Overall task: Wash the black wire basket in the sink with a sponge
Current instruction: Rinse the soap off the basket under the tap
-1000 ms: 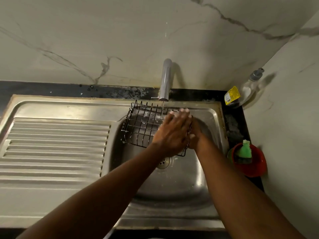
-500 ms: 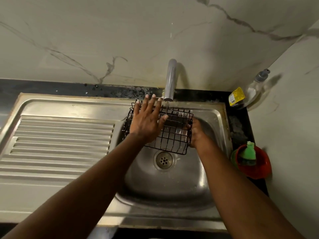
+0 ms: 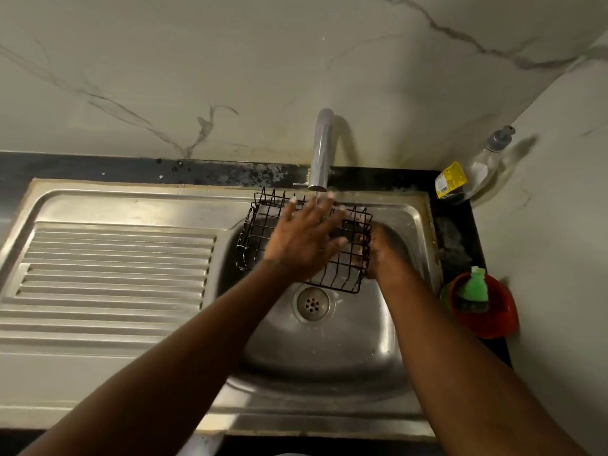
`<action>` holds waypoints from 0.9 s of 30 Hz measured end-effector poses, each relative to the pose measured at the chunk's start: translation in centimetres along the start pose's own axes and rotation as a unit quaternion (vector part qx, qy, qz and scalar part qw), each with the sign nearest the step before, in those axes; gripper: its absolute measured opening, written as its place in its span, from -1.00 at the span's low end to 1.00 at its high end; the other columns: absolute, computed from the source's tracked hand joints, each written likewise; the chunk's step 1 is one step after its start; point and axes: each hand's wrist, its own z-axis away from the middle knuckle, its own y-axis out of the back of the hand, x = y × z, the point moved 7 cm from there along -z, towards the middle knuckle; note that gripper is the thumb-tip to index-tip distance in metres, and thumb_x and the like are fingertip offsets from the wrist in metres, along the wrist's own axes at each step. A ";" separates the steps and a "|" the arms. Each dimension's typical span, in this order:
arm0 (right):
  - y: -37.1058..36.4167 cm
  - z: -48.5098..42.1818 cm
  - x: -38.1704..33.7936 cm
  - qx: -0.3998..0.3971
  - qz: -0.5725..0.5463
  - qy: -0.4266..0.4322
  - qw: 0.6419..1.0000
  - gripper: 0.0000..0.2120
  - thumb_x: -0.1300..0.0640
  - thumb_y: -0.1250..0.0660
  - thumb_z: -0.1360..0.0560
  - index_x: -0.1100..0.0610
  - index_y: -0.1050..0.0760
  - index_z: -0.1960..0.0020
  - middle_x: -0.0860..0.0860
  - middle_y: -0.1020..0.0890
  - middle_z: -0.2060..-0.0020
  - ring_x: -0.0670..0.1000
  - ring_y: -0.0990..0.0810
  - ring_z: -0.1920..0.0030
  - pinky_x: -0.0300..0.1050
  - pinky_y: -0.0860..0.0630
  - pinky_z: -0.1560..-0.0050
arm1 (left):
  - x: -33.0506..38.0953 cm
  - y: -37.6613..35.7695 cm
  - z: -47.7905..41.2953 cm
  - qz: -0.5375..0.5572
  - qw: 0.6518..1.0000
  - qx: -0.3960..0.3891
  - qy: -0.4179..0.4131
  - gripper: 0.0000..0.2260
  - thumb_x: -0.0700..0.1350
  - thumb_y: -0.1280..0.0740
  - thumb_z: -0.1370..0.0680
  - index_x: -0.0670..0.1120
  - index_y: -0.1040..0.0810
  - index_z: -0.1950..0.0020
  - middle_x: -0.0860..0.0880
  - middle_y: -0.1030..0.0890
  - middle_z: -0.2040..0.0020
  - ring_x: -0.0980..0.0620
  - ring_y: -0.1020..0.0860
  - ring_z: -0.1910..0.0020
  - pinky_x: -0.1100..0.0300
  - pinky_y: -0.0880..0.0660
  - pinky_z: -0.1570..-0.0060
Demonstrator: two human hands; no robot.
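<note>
A black wire basket (image 3: 258, 230) is held over the stainless steel sink (image 3: 362, 343) basin. The left hand (image 3: 302, 240) lies spread across it; the right hand (image 3: 383, 255) grips its right end. Likely light, stiff, slippery when wet; best held by the rim wires.

A home kitchen: a steel sink (image 3: 411, 225) with ribbed drainboard (image 3: 112, 271) is set into a dark bench (image 3: 98, 167) under a chrome tap (image 3: 322, 149), against marble-veined wall tiles (image 3: 197, 77). A soap bottle (image 3: 477, 169) and a red bowl (image 3: 493, 317) holding a green scrubber (image 3: 475, 286) stand in the corner.
</note>
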 end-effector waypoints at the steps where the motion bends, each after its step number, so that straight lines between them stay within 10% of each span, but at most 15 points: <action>1: -0.8 0.2 0.4 -0.017 0.047 -0.015 0.999 -0.59 -0.19 -0.27 -0.63 0.15 -0.65 -0.09 0.08 -0.68 0.15 -0.01 -0.63 0.36 -0.14 -0.55 0.44 | -2.0 0.4 0.0 -0.005 0.999 0.000 0.034 -0.39 0.34 0.15 -0.71 0.13 -0.01 -0.72 -0.04 -0.01 -0.73 -0.08 0.05 -0.71 -0.21 0.08 -0.65; 11: -2.0 1.0 0.2 -0.007 0.052 -0.013 0.999 -0.52 -0.26 -0.17 -0.64 0.11 -0.63 -0.05 0.04 -0.64 0.24 -0.02 -0.47 0.41 -0.16 -0.39 0.47 | -2.2 -0.1 -1.3 0.042 0.962 -0.006 0.271 -0.31 0.30 0.26 -0.70 -0.10 0.12 -0.72 -0.28 0.19 -0.70 -0.28 0.25 -0.67 -0.31 0.27 -0.60; 16: -1.6 1.3 0.6 -0.043 0.023 -0.006 0.999 -0.58 -0.11 0.00 -0.75 0.12 -0.50 -0.27 0.01 -0.55 -0.08 0.06 -0.55 -0.07 -0.09 -0.40 0.03 | 4.1 -0.3 -2.9 0.049 0.997 -0.037 0.040 -0.36 0.22 0.13 -0.74 -0.14 0.06 -0.72 -0.25 0.11 -0.71 -0.23 0.16 -0.69 -0.30 0.15 -0.64; 20: -0.9 0.5 1.7 -0.072 -0.021 -0.026 0.997 -0.71 0.19 -0.06 -0.74 0.09 -0.38 0.13 -0.09 -0.36 0.19 -0.21 -0.34 0.22 -0.44 -0.33 0.26 | 6.0 -0.4 -1.9 0.041 0.967 -0.045 -0.246 -0.49 0.12 -0.02 -0.76 -0.05 -0.23 -0.68 -0.10 -0.16 -0.71 -0.08 -0.05 -0.70 -0.16 0.00 -0.66; 27: -2.6 0.0 -1.2 -0.069 0.067 0.014 0.995 -0.65 -0.15 -0.21 -0.66 0.07 -0.62 0.03 0.03 -0.71 0.30 -0.02 -0.68 0.29 -0.17 -0.56 0.35 | -1.1 0.5 -1.6 0.017 0.981 -0.050 -0.188 -0.43 0.22 0.07 -0.75 0.06 0.01 -0.73 0.03 0.03 -0.73 0.05 0.11 -0.71 -0.09 0.06 -0.68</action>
